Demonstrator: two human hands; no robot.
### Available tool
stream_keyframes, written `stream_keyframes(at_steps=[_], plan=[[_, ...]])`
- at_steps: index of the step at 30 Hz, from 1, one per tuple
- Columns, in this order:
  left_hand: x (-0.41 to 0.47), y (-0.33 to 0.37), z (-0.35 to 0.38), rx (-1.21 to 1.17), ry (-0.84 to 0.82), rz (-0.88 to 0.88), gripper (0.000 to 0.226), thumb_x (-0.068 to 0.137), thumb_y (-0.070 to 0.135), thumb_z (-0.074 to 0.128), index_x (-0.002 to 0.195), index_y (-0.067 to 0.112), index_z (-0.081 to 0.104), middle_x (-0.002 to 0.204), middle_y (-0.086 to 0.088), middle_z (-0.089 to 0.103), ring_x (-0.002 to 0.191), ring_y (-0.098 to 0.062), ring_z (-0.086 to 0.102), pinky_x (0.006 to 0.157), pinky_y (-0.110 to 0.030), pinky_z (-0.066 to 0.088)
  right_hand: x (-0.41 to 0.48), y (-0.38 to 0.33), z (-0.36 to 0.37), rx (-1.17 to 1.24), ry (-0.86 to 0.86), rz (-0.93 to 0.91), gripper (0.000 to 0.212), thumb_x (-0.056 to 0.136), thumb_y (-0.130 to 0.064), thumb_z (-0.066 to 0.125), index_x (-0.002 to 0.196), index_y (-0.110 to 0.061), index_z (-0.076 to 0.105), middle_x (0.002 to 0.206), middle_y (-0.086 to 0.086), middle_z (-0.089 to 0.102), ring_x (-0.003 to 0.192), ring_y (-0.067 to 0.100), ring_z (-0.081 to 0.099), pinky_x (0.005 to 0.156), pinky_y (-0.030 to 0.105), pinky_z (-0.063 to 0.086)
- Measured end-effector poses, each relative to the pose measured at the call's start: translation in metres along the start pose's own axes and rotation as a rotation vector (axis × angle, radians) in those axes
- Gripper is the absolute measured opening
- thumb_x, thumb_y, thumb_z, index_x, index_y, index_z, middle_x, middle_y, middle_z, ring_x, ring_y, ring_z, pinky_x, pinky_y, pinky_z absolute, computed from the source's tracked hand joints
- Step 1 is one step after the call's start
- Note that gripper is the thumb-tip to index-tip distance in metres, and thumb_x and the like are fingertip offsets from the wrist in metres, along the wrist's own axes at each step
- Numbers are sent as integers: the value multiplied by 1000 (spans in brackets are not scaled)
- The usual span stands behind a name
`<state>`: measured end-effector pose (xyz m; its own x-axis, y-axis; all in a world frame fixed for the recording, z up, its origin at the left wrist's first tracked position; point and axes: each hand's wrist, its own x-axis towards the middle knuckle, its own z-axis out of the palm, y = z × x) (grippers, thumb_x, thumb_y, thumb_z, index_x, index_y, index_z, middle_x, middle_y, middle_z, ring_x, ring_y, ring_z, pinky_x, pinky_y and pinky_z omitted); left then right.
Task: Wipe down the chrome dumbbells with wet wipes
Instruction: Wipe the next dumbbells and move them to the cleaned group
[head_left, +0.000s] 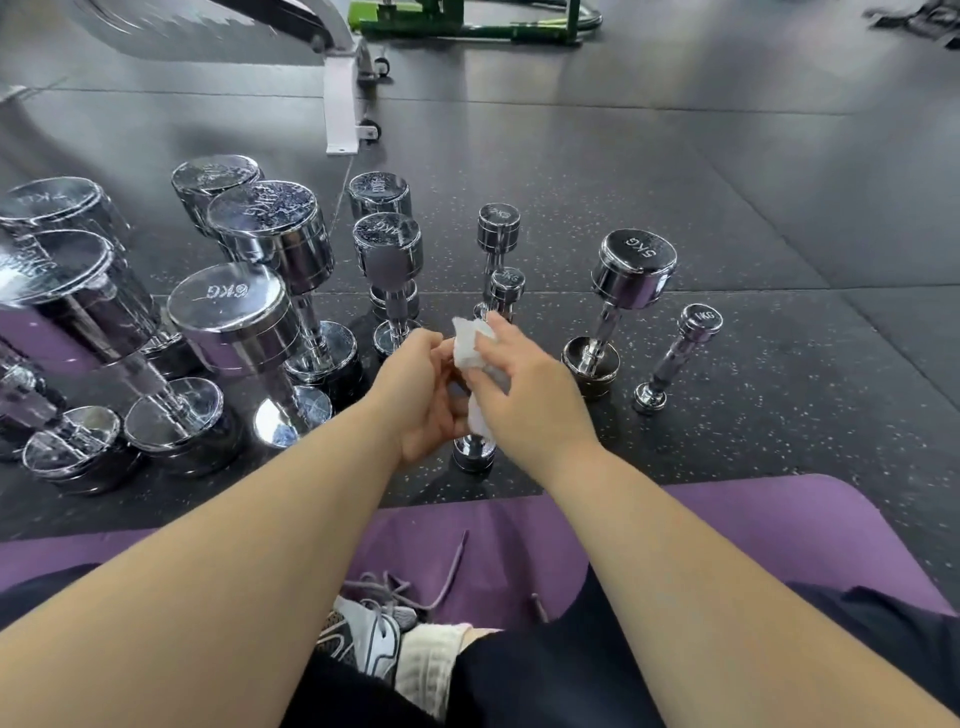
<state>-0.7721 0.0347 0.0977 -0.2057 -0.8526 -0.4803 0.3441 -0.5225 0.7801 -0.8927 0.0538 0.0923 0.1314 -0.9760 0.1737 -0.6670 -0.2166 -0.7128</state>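
The black speckled floor (727, 364) carries everything, and one purple mat (779, 530) lies along its near edge under the person's legs. At the far edge stand one white bench frame (340, 93) on small wheels and one green frame (467, 23). Thirteen chrome dumbbells (636, 260) can be counted, all upright on one head, though the leftmost is cut off by the picture's edge. Seven big ones crowd the left side, two mid-sized ones and two slim ones stand in the middle, and a 5KG and a 1KG stand apart to the right. The thirteenth, a small dumbbell (472, 454), stands on the floor just beyond the mat's far edge, between both hands. The left hand (421, 395) has its grip curled round the handle from the left. The right hand (524, 384) has its grip closed on one crumpled white wipe (467, 345), pressing it against the upper part of that dumbbell. One grey and white shoe (363, 644) shows at the near edge.
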Motion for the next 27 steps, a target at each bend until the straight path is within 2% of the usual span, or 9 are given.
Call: stream_keyframes(at_steps=[5, 9, 11, 13, 16, 18, 23, 25, 27], plan=[[4, 0, -6, -50, -73, 24, 58, 81, -4, 49, 137, 5, 49, 122, -13, 62, 74, -22, 68, 61, -27, 58, 11, 0, -8, 61, 69, 184, 34, 102, -24, 48, 131, -11, 61, 148, 7, 29, 132, 27, 37, 110, 27, 29], [-4, -2, 4, 228, 47, 148, 54, 80, -20, 61, 124, 10, 51, 97, -12, 67, 61, -14, 70, 52, -21, 55, 12, -2, -18, 146, 155, 201, 26, 99, -20, 54, 114, -4, 69, 118, -1, 42, 97, 13, 53, 79, 10, 32], [-2, -6, 0, 451, 111, 252, 45, 78, -10, 72, 117, 8, 58, 91, -9, 71, 72, -18, 71, 64, -26, 58, 14, -2, -21, 196, 157, 217, 21, 95, -23, 61, 103, -7, 73, 118, -2, 52, 99, 13, 56, 85, 16, 39], [-4, -7, -5, 599, 171, 309, 35, 78, -1, 77, 107, 15, 62, 87, -7, 73, 78, -23, 71, 76, -35, 60, 17, -4, -16, 319, 132, 262, 9, 89, -24, 67, 94, -19, 73, 110, -1, 63, 102, 19, 62, 94, 35, 49], [-8, -4, -11, 700, 141, 374, 28, 82, 3, 74, 101, 24, 70, 88, -5, 76, 92, -35, 70, 91, -50, 54, 19, -9, -2, 497, 50, 336, 47, 68, -44, 71, 111, -26, 65, 109, 0, 69, 102, 22, 66, 94, 45, 53], [-10, -2, -15, 700, 134, 368, 31, 84, 2, 72, 103, 26, 72, 88, 1, 77, 94, -30, 71, 93, -47, 54, 24, -5, 5, 531, 26, 341, 62, 62, -53, 65, 117, -25, 64, 111, 1, 70, 101, 23, 67, 93, 48, 54], [-10, 5, -16, 500, 123, 315, 29, 82, -7, 69, 105, 12, 71, 91, -4, 75, 75, -11, 67, 72, -18, 54, 35, 2, 0, 308, 132, 296, 29, 92, -40, 55, 78, -17, 64, 76, 1, 66, 78, 26, 62, 68, 38, 50], [-10, 8, -14, 468, 177, 334, 30, 79, -8, 71, 102, 12, 71, 89, -2, 74, 70, -8, 66, 64, -14, 51, 31, 8, 2, 320, 150, 266, 29, 99, -35, 50, 80, -17, 64, 75, 1, 64, 74, 21, 56, 65, 34, 44], [-9, 8, -12, 439, 216, 356, 29, 79, -9, 70, 98, 13, 72, 80, 0, 73, 64, -5, 64, 60, -14, 49, 25, 11, 5, 451, 84, 292, 28, 99, -38, 49, 89, -19, 66, 87, 5, 69, 82, 22, 61, 77, 38, 48]])
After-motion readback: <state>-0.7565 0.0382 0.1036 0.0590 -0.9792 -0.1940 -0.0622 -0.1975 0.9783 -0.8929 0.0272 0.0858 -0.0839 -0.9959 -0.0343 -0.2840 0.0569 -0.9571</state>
